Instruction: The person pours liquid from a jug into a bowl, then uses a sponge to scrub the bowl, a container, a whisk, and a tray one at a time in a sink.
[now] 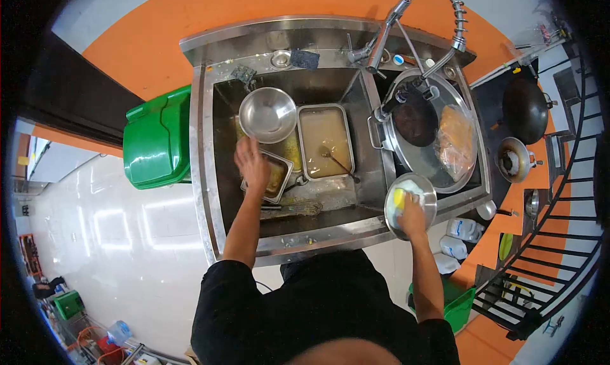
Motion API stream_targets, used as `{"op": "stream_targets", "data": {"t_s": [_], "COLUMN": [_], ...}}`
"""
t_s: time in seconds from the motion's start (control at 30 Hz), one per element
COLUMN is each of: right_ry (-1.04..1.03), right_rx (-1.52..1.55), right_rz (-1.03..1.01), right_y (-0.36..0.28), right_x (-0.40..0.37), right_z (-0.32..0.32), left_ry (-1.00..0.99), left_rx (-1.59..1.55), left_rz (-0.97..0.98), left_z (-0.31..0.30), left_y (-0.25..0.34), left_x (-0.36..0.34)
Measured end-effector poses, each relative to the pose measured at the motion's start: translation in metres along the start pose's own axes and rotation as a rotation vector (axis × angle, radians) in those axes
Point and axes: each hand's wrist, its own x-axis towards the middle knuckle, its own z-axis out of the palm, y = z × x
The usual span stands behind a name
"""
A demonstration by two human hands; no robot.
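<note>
My left hand (252, 164) is over the left sink basin, fingers apart, just below a round steel bowl (267, 114) and beside a small rectangular tray (284, 180). At the front edge of the right basin, my right hand (412, 216) presses a yellow sponge (399, 198) inside a second steel bowl (420, 186) with whitish suds. A larger rectangular tray (326, 120) of cloudy liquid holds a ladle (340, 164). A whisk (302, 208) lies on the basin floor.
The right basin holds a large round pot (457, 168) with a dark round item and a plastic-wrapped package (455, 142). A spring faucet (459, 22) arches above. Dark scouring pads (305, 59) rest on the back ledge. A green bin (157, 142) stands left; a wok (525, 111) is right.
</note>
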Motion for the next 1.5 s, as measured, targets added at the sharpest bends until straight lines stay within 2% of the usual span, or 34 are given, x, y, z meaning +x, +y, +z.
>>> {"op": "stream_targets", "data": {"t_s": [0.07, 0.1, 0.2, 0.3, 0.4, 0.47, 0.53, 0.6, 0.67, 0.7, 0.73, 0.77, 0.8, 0.83, 0.87, 0.93, 0.97, 1.0, 1.03, 1.07, 1.13, 1.17, 1.2, 1.23, 1.27, 1.3, 1.37, 1.4, 1.43, 1.47, 1.5], "right_ry": [-0.110, -0.041, -0.059, 0.375, 0.136, 0.071, 0.073, 0.248, 0.299, 0.402, 0.279, 0.257, 0.368, 0.366, 0.628, 0.641, 0.242, -0.203, 0.234, 0.413, 0.784, 0.828, 0.534, 0.244, -0.055, -0.090, -0.140, -0.052, 0.020, 0.091, 0.334], "right_rx": [0.045, 0.030, 0.057, -0.008, -0.051, 0.212, 0.451, 0.726, 1.026, 1.070, 1.161, 1.189, 0.931, 0.972, 0.434, 0.869, 1.349, 1.770, 1.468, 1.208, 0.629, 0.830, 1.039, 1.223, 1.389, 1.455, 1.560, 1.319, 1.069, 0.811, 0.720], "right_rz": [0.094, 0.078, 0.167, -0.127, -0.194, -0.025, 0.091, -0.158, -0.397, -0.539, -0.612, -0.656, -0.724, -0.815, -0.781, -0.945, -0.794, -0.560, -0.735, -0.797, -0.912, -0.837, -0.696, -0.550, -0.387, -0.335, -0.268, -0.454, -0.619, -0.775, -0.887], "right_y": [0.003, 0.003, 0.002, 0.001, 0.021, 0.016, 0.010, -0.006, -0.059, -0.079, -0.106, -0.131, -0.152, -0.178, -0.193, -0.191, -0.182, -0.172, -0.173, -0.184, -0.213, -0.215, -0.206, -0.188, -0.185, -0.184, -0.181, -0.185, -0.192, -0.200, -0.210], "right_x": [0.005, 0.002, 0.001, -0.011, 0.000, 0.002, 0.001, 0.005, 0.007, 0.023, 0.022, 0.019, 0.035, 0.016, 0.007, 0.044, 0.066, 0.084, 0.100, 0.075, 0.030, 0.036, 0.068, 0.122, 0.132, 0.127, 0.124, 0.125, 0.121, 0.116, 0.101], "right_z": [0.002, 0.000, -0.020, -0.026, 0.002, -0.015, -0.039, -0.053, -0.087, -0.075, -0.088, -0.088, -0.056, -0.072, -0.067, -0.059, -0.052, -0.042, -0.029, -0.036, -0.082, -0.083, -0.066, -0.037, -0.043, -0.038, -0.054, -0.056, -0.051, -0.048, -0.054], "left_ry": [-0.104, -0.151, -0.788, -0.496, -0.261, -0.083, -0.161, -0.195, -0.264, -0.261, -0.218, -0.202, -0.155, -0.102, -0.046, -0.106, -0.144, 0.075, 0.039, 0.007, 0.179, 0.219, 0.069, 0.040, 0.004, -0.033, -0.398, -0.578, -0.647, -0.547, -0.451], "left_rx": [0.216, 0.329, 0.402, 0.182, -0.172, -0.510, -0.898, -1.249, -1.497, -1.556, -1.442, -1.482, -1.331, -1.178, -1.021, -0.782, -0.662, -0.671, -0.783, -0.897, -0.823, -0.757, -0.646, -0.813, -0.976, -1.192, -1.231, -1.241, -1.180, -1.151, -1.117], "left_rz": [0.273, 0.409, 0.305, 0.211, 0.043, -0.073, -0.265, -0.428, -0.396, -0.437, -0.469, -0.493, -0.410, -0.333, -0.258, -0.291, -0.313, -0.210, -0.333, -0.446, -0.189, -0.077, -0.189, -0.228, -0.267, -0.311, -0.415, -0.469, -0.359, -0.317, -0.274], "left_z": [0.025, 0.030, 0.032, 0.018, -0.032, -0.057, -0.092, -0.107, -0.117, -0.123, -0.117, -0.103, -0.107, -0.118, -0.129, -0.148, -0.152, -0.151, -0.149, -0.149, -0.159, -0.154, -0.167, -0.167, -0.171, -0.173, -0.188, -0.194, -0.190, -0.181, -0.168], "left_y": [0.003, 0.006, 0.015, 0.025, 0.047, 0.057, 0.067, 0.072, 0.091, 0.109, 0.117, 0.123, 0.142, 0.165, 0.175, 0.174, 0.172, 0.168, 0.164, 0.160, 0.176, 0.169, 0.165, 0.156, 0.150, 0.149, 0.145, 0.144, 0.140, 0.141, 0.145], "left_x": [0.023, 0.033, 0.063, 0.076, 0.077, 0.082, 0.066, 0.044, 0.018, 0.006, -0.009, -0.022, -0.033, -0.043, -0.045, -0.043, -0.047, -0.048, -0.045, -0.041, -0.037, -0.036, -0.037, -0.038, -0.039, -0.040, -0.025, -0.018, -0.013, -0.012, -0.014]}}
